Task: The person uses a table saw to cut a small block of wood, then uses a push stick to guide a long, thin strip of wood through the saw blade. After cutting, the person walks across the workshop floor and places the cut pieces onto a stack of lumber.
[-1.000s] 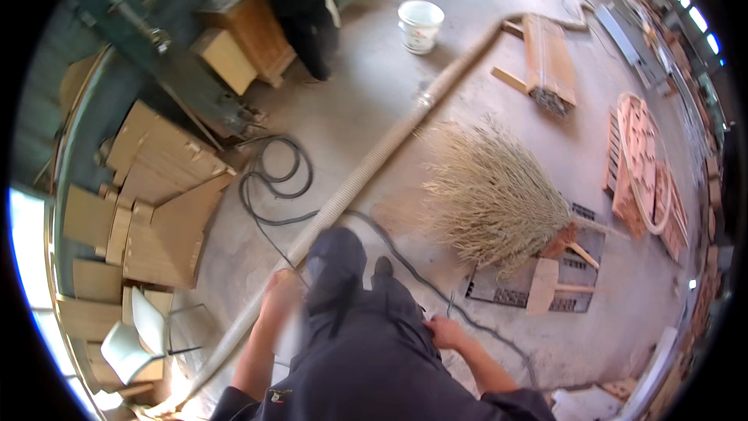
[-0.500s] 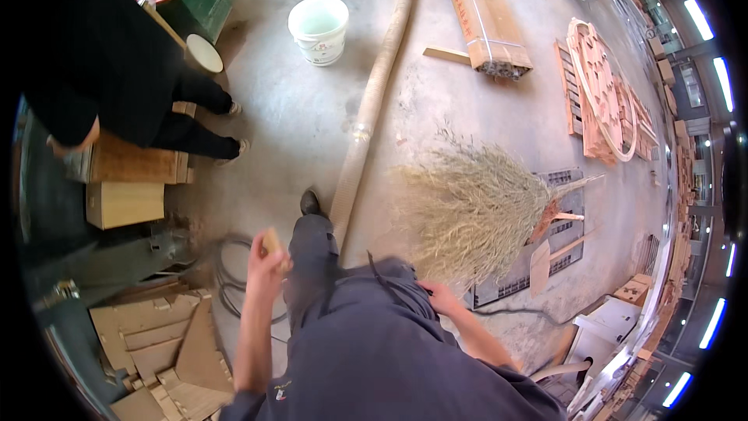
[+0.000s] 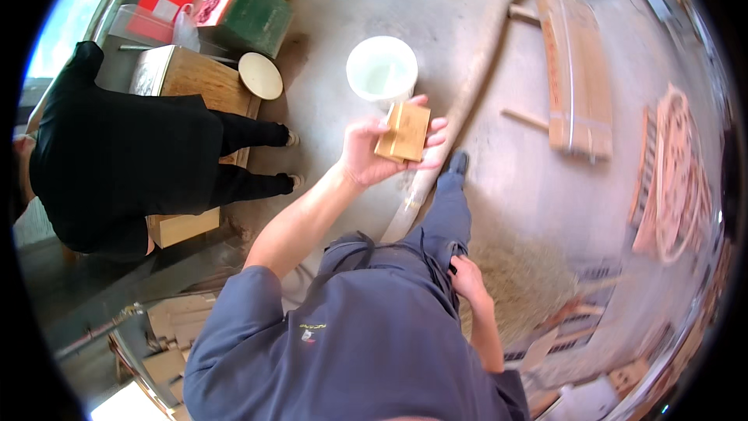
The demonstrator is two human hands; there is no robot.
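Observation:
In my left hand (image 3: pixel 366 157), palm turned up, lie small flat wooden blocks (image 3: pixel 411 131), at least two, stacked slightly askew. The thumb presses on their near side and the other fingertips show beyond them. My right hand (image 3: pixel 468 278) is low at my right hip, against the dark trousers (image 3: pixel 413 259). Its fingers are curled beside the trouser leg, next to a small dark patch; what they hold, if anything, is hidden.
A white bucket (image 3: pixel 382 70) stands just beyond my left hand. A thick hose (image 3: pixel 477 70) crosses the floor by my foot. A person in black (image 3: pixel 132 152) is at the left beside wooden boxes (image 3: pixel 187 82). A cardboard bundle (image 3: pixel 576 78) and a straw broom (image 3: pixel 518 281) lie to the right.
My left hand has risen forward and to the right with the blocks, and its palm now shows. My right hand stays at the hip. My view has turned left; one foot is farther forward.

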